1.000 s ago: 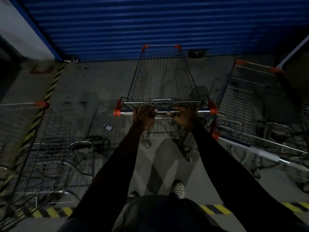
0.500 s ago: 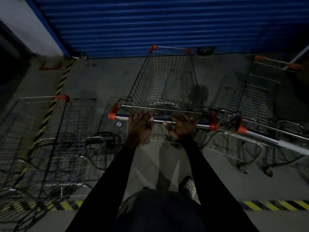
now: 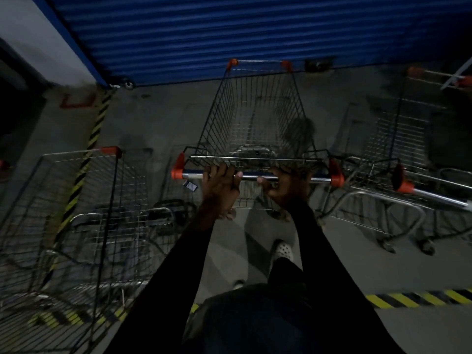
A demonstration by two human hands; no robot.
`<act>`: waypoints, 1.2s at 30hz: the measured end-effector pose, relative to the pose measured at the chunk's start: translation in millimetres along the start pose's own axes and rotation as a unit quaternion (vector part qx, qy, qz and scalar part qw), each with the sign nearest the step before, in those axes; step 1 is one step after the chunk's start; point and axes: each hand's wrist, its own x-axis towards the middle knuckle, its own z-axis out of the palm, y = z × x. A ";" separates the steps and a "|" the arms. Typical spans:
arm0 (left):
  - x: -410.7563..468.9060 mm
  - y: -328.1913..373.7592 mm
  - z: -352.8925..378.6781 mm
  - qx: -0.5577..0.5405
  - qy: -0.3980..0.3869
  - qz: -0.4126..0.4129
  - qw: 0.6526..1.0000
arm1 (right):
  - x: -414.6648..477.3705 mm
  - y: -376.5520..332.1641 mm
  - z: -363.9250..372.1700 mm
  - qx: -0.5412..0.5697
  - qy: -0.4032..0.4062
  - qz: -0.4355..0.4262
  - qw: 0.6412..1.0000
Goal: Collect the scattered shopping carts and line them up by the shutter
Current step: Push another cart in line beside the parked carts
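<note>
Biggest thing we had in shot was the blue shutter (image 3: 229, 29) across the top of the frame, with the grey floor (image 3: 158, 118) below it. Three carts stood on that floor: the left cart (image 3: 84, 200) at lower left, the right cart (image 3: 398, 149) by the right edge, and the middle cart (image 3: 255, 118) dead centre, which was the one that mattered.

Its long axis ran from the handle bar (image 3: 252, 176) at mid-frame straight up to its orange-cornered nose. That nose sat right by the shutter's bottom edge, though we couldn't tell if it touched. So we reckoned whatever push was left went straight ahead, away from the person.

The right cart's handle end was just beside the middle one's, and the left cart sat lower in the frame.

The left hand (image 3: 221, 185) and right hand (image 3: 283, 186) were both on the bar, either side of its middle, neither one closer to the basket. The fingers (image 3: 217, 169) of both were curled round the bar, holding nothing else.
</note>
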 end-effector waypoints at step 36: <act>314.7 -64.4 121.0 0.036 0.068 -0.027 0.997 | 341.8 44.1 108.2 -0.046 -0.203 -0.005 0.978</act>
